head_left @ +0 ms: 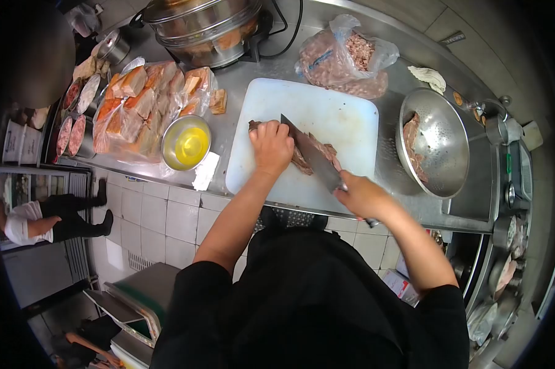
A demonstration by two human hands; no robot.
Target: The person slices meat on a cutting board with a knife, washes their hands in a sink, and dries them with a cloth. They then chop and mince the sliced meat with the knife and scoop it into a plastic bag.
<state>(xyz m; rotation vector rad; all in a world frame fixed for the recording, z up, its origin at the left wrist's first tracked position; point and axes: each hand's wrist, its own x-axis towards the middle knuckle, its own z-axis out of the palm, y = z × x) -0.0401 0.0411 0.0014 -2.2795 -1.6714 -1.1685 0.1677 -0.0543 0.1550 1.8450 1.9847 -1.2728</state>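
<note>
Knife (317, 161), meat (301, 162) slant on board (345, 120), tip toward far-left corner. Right hand (364, 195) clasps knife; left hand (272, 146), fingers bent, grips meat. Box (398, 284) near-right of board, print unreadable.

Pale floor tiles (180, 218) lie before the steel surface (277, 64); a glass-fronted cabinet (39, 182) stands off its left end.

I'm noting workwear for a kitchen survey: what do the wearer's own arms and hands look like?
The left hand and right hand are bare, without gloves. Plain black fabric short sleeves end near the elbows, leaving the forearms uncovered. I see no watch or cable; rings are too small to rule out.
</note>
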